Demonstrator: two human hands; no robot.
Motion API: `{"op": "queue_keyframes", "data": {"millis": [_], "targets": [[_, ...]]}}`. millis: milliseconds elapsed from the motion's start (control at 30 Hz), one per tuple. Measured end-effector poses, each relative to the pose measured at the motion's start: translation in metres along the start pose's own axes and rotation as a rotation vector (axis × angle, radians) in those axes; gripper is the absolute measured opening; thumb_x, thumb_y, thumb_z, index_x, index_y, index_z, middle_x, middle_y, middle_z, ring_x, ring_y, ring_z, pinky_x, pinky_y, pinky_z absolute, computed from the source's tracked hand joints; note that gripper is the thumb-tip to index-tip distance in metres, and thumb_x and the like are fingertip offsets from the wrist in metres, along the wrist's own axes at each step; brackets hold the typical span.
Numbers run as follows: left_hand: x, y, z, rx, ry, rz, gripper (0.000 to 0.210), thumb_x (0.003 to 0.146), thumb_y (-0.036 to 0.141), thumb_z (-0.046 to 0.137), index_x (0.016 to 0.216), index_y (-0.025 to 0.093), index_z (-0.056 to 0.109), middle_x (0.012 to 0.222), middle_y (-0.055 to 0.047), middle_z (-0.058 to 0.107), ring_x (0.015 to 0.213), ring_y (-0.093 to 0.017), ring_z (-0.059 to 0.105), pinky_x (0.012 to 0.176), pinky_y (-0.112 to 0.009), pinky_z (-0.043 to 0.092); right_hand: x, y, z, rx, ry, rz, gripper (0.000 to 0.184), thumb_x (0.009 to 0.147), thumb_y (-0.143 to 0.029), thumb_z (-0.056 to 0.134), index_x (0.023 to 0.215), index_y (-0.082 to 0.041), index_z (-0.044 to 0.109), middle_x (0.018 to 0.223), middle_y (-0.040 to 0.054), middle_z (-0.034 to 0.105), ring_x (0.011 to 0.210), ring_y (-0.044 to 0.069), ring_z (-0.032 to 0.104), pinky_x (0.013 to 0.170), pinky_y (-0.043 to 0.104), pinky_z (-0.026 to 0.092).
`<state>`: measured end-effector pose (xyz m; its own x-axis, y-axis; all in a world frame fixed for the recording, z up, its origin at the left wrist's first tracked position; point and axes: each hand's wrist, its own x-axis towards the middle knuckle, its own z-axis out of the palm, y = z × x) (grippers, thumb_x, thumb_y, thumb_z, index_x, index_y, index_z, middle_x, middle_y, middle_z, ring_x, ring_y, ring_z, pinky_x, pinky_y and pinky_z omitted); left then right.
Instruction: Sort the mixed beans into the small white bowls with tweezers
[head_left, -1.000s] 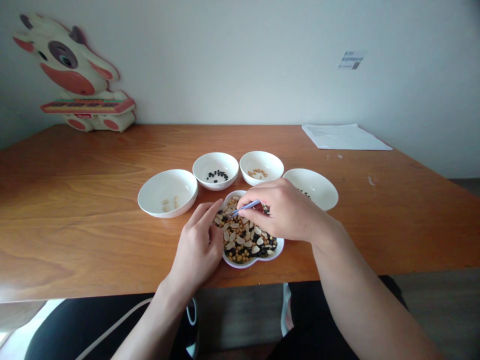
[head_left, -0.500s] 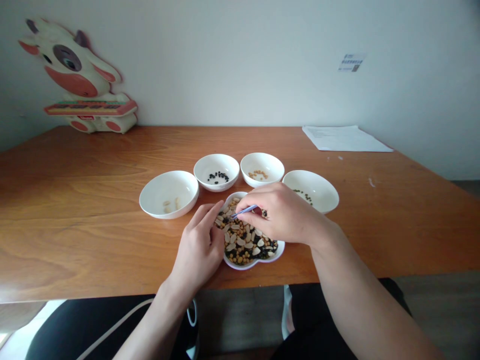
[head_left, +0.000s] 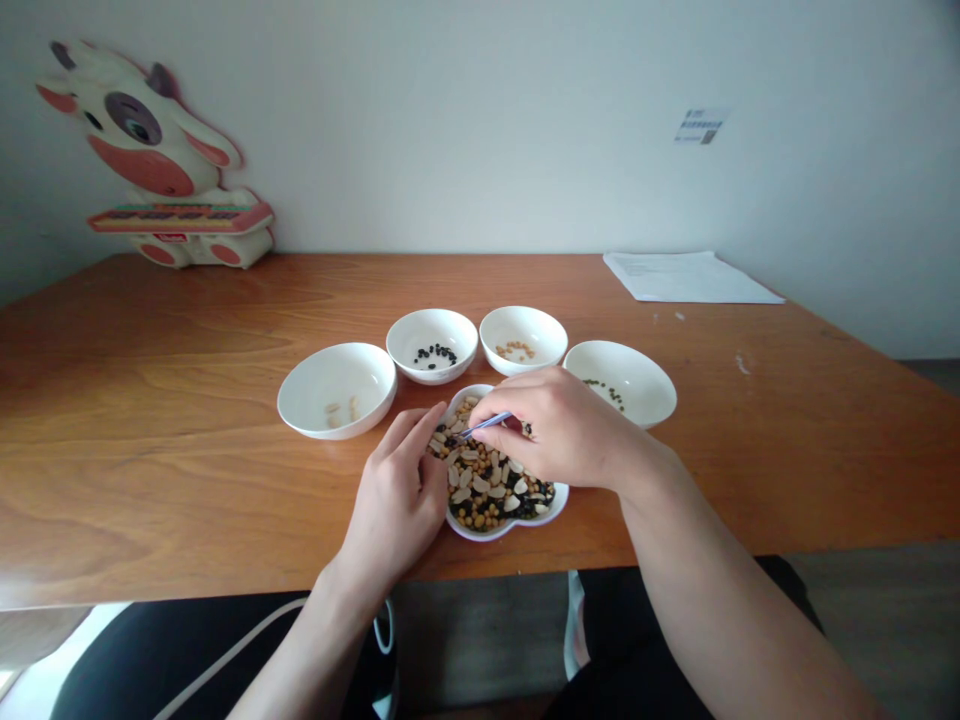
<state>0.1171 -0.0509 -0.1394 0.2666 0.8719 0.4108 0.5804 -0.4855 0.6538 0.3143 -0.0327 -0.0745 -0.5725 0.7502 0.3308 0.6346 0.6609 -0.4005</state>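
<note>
A white dish (head_left: 556, 506) with a scalloped rim lies before me, filled with mixed peanuts (head_left: 481, 485), yellow beans and black beans. My left hand (head_left: 401, 490) holds its left side, with the fingers along the rim and the thumb toward me. Between the thumb and fingers of my right hand (head_left: 559, 425) is a slim pair of purple-blue tweezers (head_left: 489, 423). Their tips point down and left among the beans in the upper left of the dish. Whether the tips grip a bean is too small to tell. My right hand covers the dish's upper right.
Behind the dish, white bowls stand in an arc: one with a few peanuts (head_left: 337, 430), one with black beans (head_left: 433, 375), one with yellow beans (head_left: 525, 368), one with small green beans (head_left: 645, 395). A cow keyboard toy (head_left: 180, 215) and papers (head_left: 690, 277) lie farther back.
The tweezers and my right hand have shifted very slightly to the left. My left hand keeps its place on the dish, and the bowls look the same.
</note>
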Motion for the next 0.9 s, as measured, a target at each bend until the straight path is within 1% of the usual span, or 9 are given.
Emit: {"op": "queue_keyframes", "data": {"millis": [167, 367, 500, 567, 633, 700, 767, 833, 900], "targets": [[0.001, 0.0, 0.001, -0.003, -0.004, 0.003, 0.049, 0.083, 0.007, 0.04, 0.129, 0.013, 0.058, 0.121, -0.01, 0.062, 0.11, -0.022, 0.061, 0.094, -0.037, 0.053, 0.0, 0.0, -0.001, -0.004, 0.016, -0.017, 0.014, 0.089, -0.02, 0.059, 0.083, -0.018, 0.071, 0.077, 0.0005, 0.071, 0.071, 0.014, 0.062, 0.07, 0.027, 0.043], [0.0, 0.0, 0.001, 0.011, 0.0, 0.004, 0.049, 0.083, 0.007, 0.041, 0.128, 0.012, 0.058, 0.121, -0.011, 0.062, 0.11, -0.022, 0.061, 0.094, -0.036, 0.054, -0.001, -0.002, -0.004, 0.008, 0.05, -0.023, 0.014, 0.089, -0.018, 0.059, 0.082, -0.017, 0.071, 0.078, 0.0012, 0.073, 0.071, 0.014, 0.064, 0.07, 0.027, 0.044], [-0.001, -0.002, 0.001, 0.012, -0.001, 0.002, 0.051, 0.082, 0.007, 0.041, 0.129, 0.013, 0.058, 0.121, -0.011, 0.062, 0.11, -0.023, 0.061, 0.095, -0.036, 0.054, -0.003, 0.0, -0.015, 0.0, 0.154, -0.04, 0.013, 0.087, -0.017, 0.061, 0.079, -0.018, 0.071, 0.074, 0.0001, 0.073, 0.064, 0.013, 0.063, 0.066, 0.026, 0.044], [0.0, -0.002, 0.001, 0.007, -0.001, -0.003, 0.051, 0.081, 0.008, 0.042, 0.129, 0.014, 0.058, 0.121, -0.011, 0.062, 0.11, -0.023, 0.061, 0.096, -0.037, 0.054, -0.002, 0.003, -0.021, -0.007, 0.215, -0.015, 0.011, 0.086, -0.019, 0.062, 0.08, -0.018, 0.072, 0.073, -0.0009, 0.073, 0.058, 0.011, 0.06, 0.06, 0.024, 0.043], [0.0, -0.002, 0.002, 0.0, 0.001, -0.007, 0.051, 0.081, 0.008, 0.042, 0.129, 0.015, 0.058, 0.121, -0.01, 0.062, 0.11, -0.023, 0.062, 0.096, -0.037, 0.054, 0.002, 0.008, -0.024, -0.001, 0.291, 0.038, 0.01, 0.085, -0.022, 0.064, 0.083, -0.019, 0.073, 0.075, -0.0009, 0.074, 0.057, 0.01, 0.06, 0.057, 0.023, 0.042], [0.001, -0.002, 0.002, -0.001, 0.003, -0.01, 0.051, 0.081, 0.009, 0.042, 0.128, 0.015, 0.059, 0.121, -0.01, 0.062, 0.111, -0.023, 0.062, 0.097, -0.037, 0.053, 0.009, 0.014, -0.021, 0.021, 0.399, 0.096, 0.012, 0.086, -0.025, 0.065, 0.085, -0.018, 0.074, 0.079, 0.0007, 0.075, 0.063, 0.012, 0.064, 0.059, 0.023, 0.044], [0.001, -0.001, 0.002, -0.002, 0.003, -0.014, 0.051, 0.081, 0.009, 0.041, 0.128, 0.015, 0.059, 0.121, -0.01, 0.062, 0.11, -0.023, 0.062, 0.097, -0.036, 0.053, 0.017, 0.019, -0.013, 0.053, 0.498, 0.147, 0.014, 0.087, -0.026, 0.063, 0.088, -0.016, 0.074, 0.083, 0.0031, 0.076, 0.07, 0.014, 0.067, 0.063, 0.023, 0.046], [0.0, -0.001, 0.002, -0.009, 0.003, -0.014, 0.051, 0.081, 0.008, 0.041, 0.129, 0.015, 0.058, 0.12, -0.01, 0.062, 0.11, -0.023, 0.062, 0.096, -0.035, 0.053, 0.023, 0.024, -0.003, 0.048, 0.509, 0.188, 0.015, 0.088, -0.024, 0.062, 0.087, -0.015, 0.074, 0.084, 0.0041, 0.076, 0.072, 0.015, 0.067, 0.064, 0.025, 0.046], [0.0, -0.001, 0.002, -0.02, 0.003, -0.012, 0.052, 0.081, 0.008, 0.041, 0.13, 0.015, 0.057, 0.12, -0.01, 0.062, 0.109, -0.022, 0.062, 0.095, -0.034, 0.053, 0.027, 0.026, 0.004, 0.026, 0.473, 0.213, 0.014, 0.087, -0.023, 0.062, 0.086, -0.016, 0.074, 0.081, 0.0033, 0.076, 0.068, 0.014, 0.065, 0.064, 0.025, 0.046]]}}
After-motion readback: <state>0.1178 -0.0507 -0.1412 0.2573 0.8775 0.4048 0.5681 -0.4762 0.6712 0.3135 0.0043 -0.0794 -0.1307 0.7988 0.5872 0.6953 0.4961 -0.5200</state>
